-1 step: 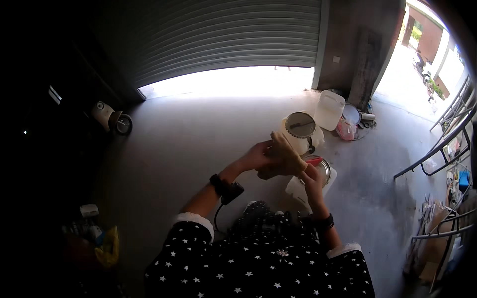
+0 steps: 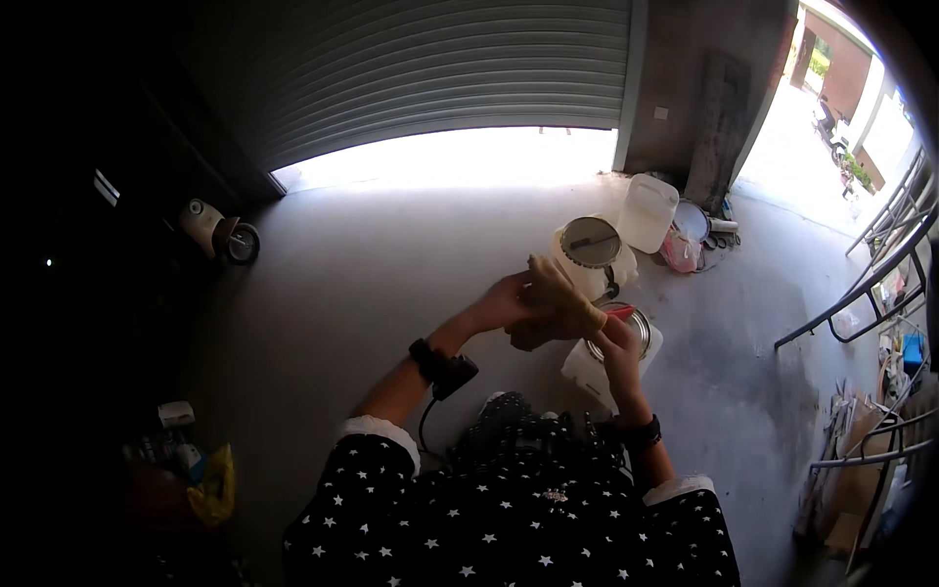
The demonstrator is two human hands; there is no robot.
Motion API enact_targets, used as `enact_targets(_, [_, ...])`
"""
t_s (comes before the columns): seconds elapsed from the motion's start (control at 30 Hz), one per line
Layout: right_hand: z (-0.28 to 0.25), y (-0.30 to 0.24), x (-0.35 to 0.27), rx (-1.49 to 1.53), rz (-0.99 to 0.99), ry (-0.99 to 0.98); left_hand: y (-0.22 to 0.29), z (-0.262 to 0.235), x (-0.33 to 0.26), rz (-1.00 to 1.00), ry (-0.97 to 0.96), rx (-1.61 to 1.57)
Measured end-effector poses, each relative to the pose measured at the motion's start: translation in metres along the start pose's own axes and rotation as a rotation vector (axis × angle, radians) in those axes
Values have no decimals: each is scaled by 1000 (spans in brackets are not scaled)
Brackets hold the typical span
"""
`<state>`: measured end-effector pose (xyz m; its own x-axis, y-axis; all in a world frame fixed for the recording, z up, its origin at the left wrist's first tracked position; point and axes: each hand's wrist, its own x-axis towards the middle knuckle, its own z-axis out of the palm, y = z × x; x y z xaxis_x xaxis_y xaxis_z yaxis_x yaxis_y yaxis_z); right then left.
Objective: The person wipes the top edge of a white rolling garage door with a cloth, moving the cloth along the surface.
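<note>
Both of my hands are raised in front of me over a concrete floor, gripping a tan, floppy, glove-like item (image 2: 554,296). My left hand (image 2: 504,301) grips its left side and wears a black wrist strap. My right hand (image 2: 618,344) holds its lower right end. Just below and beyond the hands stand two white plastic containers: one (image 2: 583,370) under my right hand with a round metal lid, and a bucket (image 2: 591,245) farther off with a grey round top.
A white jug (image 2: 650,210) and small clutter (image 2: 690,245) lie by the pillar at the back right. A half-raised roller shutter (image 2: 440,68) spans the back. A scooter (image 2: 220,235) is parked on the left, metal railings (image 2: 861,284) stand on the right, and a yellow bag (image 2: 210,484) lies lower left.
</note>
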<state>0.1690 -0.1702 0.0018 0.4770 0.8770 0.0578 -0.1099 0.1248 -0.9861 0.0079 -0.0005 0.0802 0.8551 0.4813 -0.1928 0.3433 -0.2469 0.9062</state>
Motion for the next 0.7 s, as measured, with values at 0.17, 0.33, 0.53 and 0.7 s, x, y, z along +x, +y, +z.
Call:
enact_targets(0.17, [2, -36, 6, -306, -189, 17, -4, -14, -15, 130, 86, 21])
enact_targets(0.33, [5, -57, 10, -371, -274, 29, 8, -11, -17, 156, 184, 8])
enact_targets(0.53, [12, -66, 12, -231, -261, 18, -2, -3, -14, 196, 61, -205])
enact_targets(0.7, [9, -67, 16, -396, -284, -14, -1, 1, -18, 155, 15, -298])
